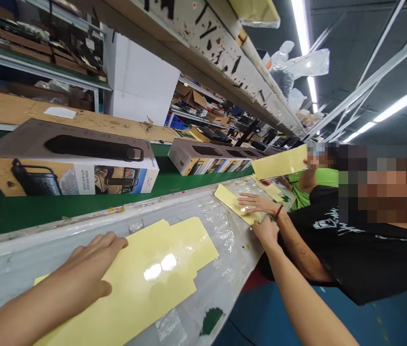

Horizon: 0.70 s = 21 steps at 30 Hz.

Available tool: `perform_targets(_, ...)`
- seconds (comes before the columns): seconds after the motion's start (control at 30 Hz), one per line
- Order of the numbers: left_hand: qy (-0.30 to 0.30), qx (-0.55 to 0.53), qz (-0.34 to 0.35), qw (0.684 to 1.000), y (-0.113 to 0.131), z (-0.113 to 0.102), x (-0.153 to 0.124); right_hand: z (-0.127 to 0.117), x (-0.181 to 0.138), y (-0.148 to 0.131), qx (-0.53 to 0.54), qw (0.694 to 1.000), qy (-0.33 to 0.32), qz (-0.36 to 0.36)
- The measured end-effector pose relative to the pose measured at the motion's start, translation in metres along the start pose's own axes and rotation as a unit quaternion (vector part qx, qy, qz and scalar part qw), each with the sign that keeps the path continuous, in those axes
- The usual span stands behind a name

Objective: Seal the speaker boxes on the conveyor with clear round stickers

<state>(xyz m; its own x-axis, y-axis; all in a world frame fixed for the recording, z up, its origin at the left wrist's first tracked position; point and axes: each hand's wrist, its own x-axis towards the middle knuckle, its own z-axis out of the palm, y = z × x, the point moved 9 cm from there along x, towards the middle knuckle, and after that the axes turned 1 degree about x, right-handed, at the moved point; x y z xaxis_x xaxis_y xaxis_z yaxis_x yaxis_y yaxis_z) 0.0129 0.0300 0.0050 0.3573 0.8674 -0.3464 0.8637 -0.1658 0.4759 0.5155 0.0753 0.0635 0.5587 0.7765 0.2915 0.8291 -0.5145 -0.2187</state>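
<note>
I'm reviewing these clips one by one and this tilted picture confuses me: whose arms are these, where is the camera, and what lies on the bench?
The single picture comes from a camera worn on a person's head, looking down and tilted. The two bare arms from the bottom edge are that person's own. The left hand lies flat on a glossy yellow sheet on the plastic-covered bench. The right hand reaches toward the bench's edge; neither hand visibly grips anything. Beside it, a co-worker's hand presses another yellow sheet. Behind runs a green conveyor belt carrying a printed product box and more boxes further along.
</note>
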Motion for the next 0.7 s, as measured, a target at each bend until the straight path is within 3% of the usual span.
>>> perform_targets(0.17, -0.027, 0.007, -0.011, 1.0, 0.003, 0.001, 0.003, 0.043, -0.072, -0.044, 0.07, 0.984, -0.129, -0.106)
perform_targets(0.3, -0.037, 0.022, -0.008, 0.999, 0.011, -0.004, -0.003, 0.055, -0.125, -0.094, 0.094, 0.964, -0.183, -0.17)
perform_targets(0.5, -0.047, 0.031, -0.012, 0.998, 0.024, -0.004, -0.007, 0.057, -0.133, -0.12, 0.103, 0.941, -0.305, -0.11)
perform_targets(0.7, -0.045, -0.004, 0.002, 0.999, 0.03, -0.004, -0.004, 0.058, -0.143, -0.14, 0.191, 0.918, -0.323, -0.129)
